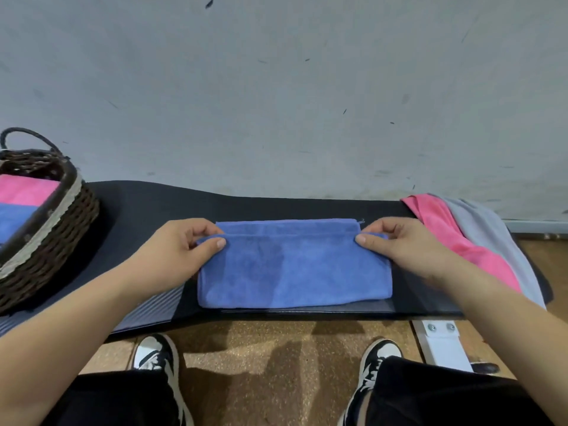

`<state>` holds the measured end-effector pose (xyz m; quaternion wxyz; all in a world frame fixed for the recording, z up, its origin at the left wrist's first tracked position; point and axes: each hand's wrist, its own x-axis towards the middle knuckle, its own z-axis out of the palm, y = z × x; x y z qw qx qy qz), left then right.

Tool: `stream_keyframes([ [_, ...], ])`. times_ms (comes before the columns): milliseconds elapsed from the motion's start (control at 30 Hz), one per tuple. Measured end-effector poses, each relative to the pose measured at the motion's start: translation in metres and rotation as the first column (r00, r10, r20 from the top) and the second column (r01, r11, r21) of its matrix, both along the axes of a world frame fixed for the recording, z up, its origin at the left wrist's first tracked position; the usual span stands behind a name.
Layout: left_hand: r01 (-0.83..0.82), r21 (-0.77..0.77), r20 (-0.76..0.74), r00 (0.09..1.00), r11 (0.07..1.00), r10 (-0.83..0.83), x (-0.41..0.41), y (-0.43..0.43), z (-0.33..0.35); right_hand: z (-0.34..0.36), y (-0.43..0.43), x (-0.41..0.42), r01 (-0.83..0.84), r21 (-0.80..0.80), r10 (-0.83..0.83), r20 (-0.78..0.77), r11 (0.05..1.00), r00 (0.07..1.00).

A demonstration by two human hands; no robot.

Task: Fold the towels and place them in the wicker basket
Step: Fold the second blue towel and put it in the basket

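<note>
Nearest the camera are the person's dark trousers and two black-and-white sneakers point(159, 361) on a speckled brown floor point(246, 342). Just beyond runs the dark mat-covered surface point(147, 204), its near edge bowed by the wide lens.

At the middle of it lies the blue terry towel point(292, 269), already doubled into a long rectangle with its fold along the near side. The left hand point(181, 250) pinches the upper layer's far left corner between thumb and fingers; the right hand point(405, 247) pinches the matching right corner the same way. Both are closed on cloth, holding that edge a little short of the lower layer's far edge, which shows as a strip behind it.

At the surface's right end, a pink towel point(455, 241) and a grey towel point(491, 232) lie loosely draped, unfolded, the grey one spilling over the end. At the left end sits the dark brown wicker basket with a pale woven band point(46, 229); inside it, a folded pink towel point(24, 189) and a folded blue one point(15, 219) lie side by side.

So roughly two towels seem done, one is mid-fold and two wait. Bare surface lies between towel and basket, giving a clear path left; the draped pile sits just beside the right hand, and a pale wall point(276, 87) closes off the far side.
</note>
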<state>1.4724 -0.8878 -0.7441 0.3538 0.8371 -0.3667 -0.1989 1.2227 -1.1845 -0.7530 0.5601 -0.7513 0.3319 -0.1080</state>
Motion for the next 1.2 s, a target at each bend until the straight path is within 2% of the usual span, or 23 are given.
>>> stream_keyframes([
  [67, -0.074, -0.010, 0.060, 0.995, 0.997, 0.075, 0.010, -0.016, -0.008, -0.006, -0.008, 0.019, 0.083, -0.068, -0.080, 0.037, 0.994, 0.996],
  [167, -0.150, 0.009, 0.126, 0.981, 0.989, 0.148, 0.026, -0.038, -0.019, -0.021, -0.021, 0.047, 0.140, -0.197, -0.141, 0.009, 0.970, 0.990],
  [400, -0.061, 0.226, 0.242, 0.970, 0.972, 0.004, 0.046, -0.053, -0.045, -0.048, -0.036, 0.072, -0.005, -0.454, -0.138, -0.280, 0.891, 0.950],
  [533, -0.036, 0.301, 0.219, 0.975, 0.953, -0.032, 0.045, -0.057, -0.041, -0.046, -0.035, 0.072, -0.076, -0.553, -0.133, -0.327, 0.830, 0.936],
  [633, -0.056, 0.354, 0.108, 0.994, 0.934, 0.019, 0.041, -0.062, -0.033, -0.038, -0.025, 0.068, -0.141, -0.636, -0.057, -0.281, 0.759, 0.958],
  [733, -0.069, 0.366, 0.042, 0.997, 0.928, 0.058, 0.036, -0.064, -0.029, -0.034, -0.002, 0.065, -0.362, -0.596, 0.150, -0.376, 0.717, 0.915],
  [800, -0.083, 0.354, -0.011, 0.996, 0.932, 0.093, 0.032, -0.062, -0.027, -0.039, 0.013, 0.059, -0.537, -0.496, 0.222, -0.560, 0.682, 0.798],
  [867, -0.113, 0.286, -0.065, 0.988, 0.952, 0.137, 0.028, -0.059, -0.023, -0.045, 0.018, 0.052, -0.631, -0.412, 0.240, -0.679, 0.657, 0.694],
  [1000, -0.203, 0.099, -0.163, 0.963, 0.974, 0.217, 0.020, -0.045, -0.008, -0.046, 0.026, 0.052, -0.618, -0.419, 0.215, -0.685, 0.665, 0.696],
  [1133, -0.315, 0.057, -0.151, 0.935, 0.947, 0.320, 0.022, -0.030, 0.003, -0.047, 0.054, 0.061, -0.607, -0.370, 0.273, -0.648, 0.703, 0.711],
  [1200, -0.385, 0.011, -0.231, 0.897, 0.923, 0.377, 0.025, -0.026, 0.010, -0.043, 0.059, 0.063, -0.600, -0.376, 0.314, -0.593, 0.706, 0.742],
])
